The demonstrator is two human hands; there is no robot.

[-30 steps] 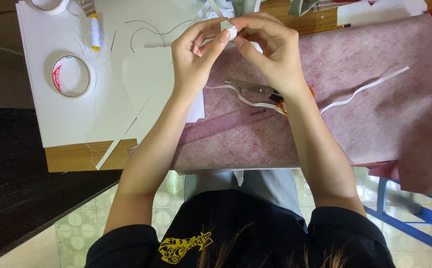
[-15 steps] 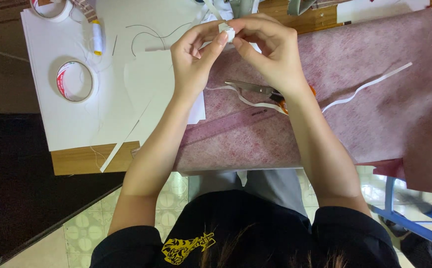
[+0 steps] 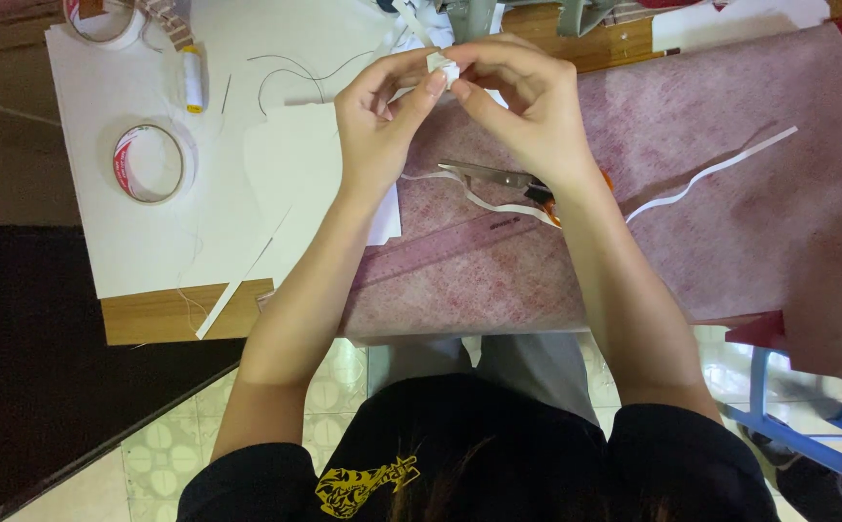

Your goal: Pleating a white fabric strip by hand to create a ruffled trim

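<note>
1. Left hand (image 3: 377, 126) and right hand (image 3: 527, 106) both pinch a small white piece (image 3: 443, 66) between their fingertips, above the tabletop (image 3: 160, 314).
2. The grip looks slight; the piece could slip and drop toward the scissors (image 3: 493, 176) just below the hands.

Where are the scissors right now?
In the head view, the scissors lie on the pink fabric, partly hidden under the right hand, beside a curling white paper strip and just above the clear ruler.
</note>
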